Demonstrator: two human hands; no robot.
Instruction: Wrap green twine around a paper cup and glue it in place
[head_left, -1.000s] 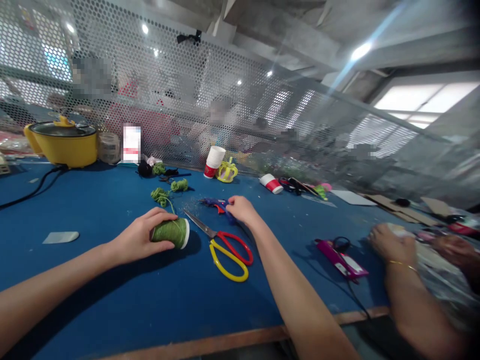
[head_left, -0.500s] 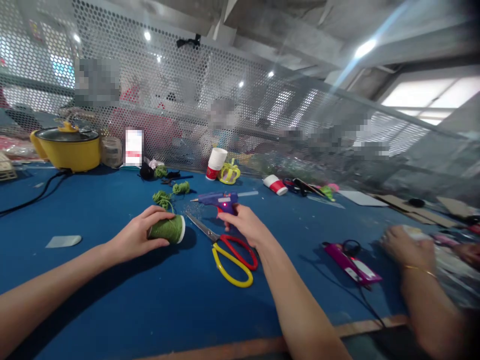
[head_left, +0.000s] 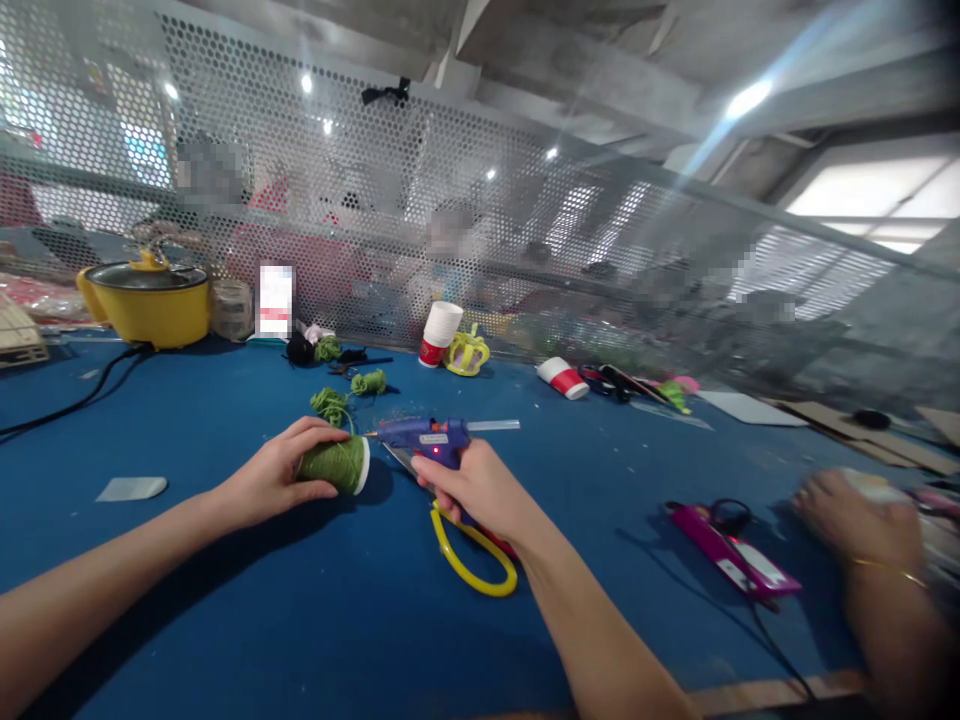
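Observation:
My left hand [head_left: 281,470] is wrapped round a paper cup wound with green yarn [head_left: 337,466], which lies on its side with its white rim facing right. In my right hand [head_left: 469,485] is a blue glue gun [head_left: 421,433], its red light lit and a clear glue stick poking out the back. The nozzle tip is close to the cup's rim; whether it touches I cannot tell. Beneath my right hand lie scissors [head_left: 474,562] with a yellow and a red handle, partly covered. Green yarn bundles [head_left: 330,405] sit just behind the cup.
A yellow electric pot [head_left: 154,305], stacked paper cups [head_left: 440,333] and a tipped cup [head_left: 562,378] stand along the mesh partition. A purple power strip [head_left: 731,555] lies at right, near another person's hand [head_left: 859,520]. A translucent strip [head_left: 133,488] lies at left.
My right hand has brought the glue gun left and nearer, over the scissors, so its nozzle is now by the cup's rim. My left hand keeps its hold. The view has shifted slightly.

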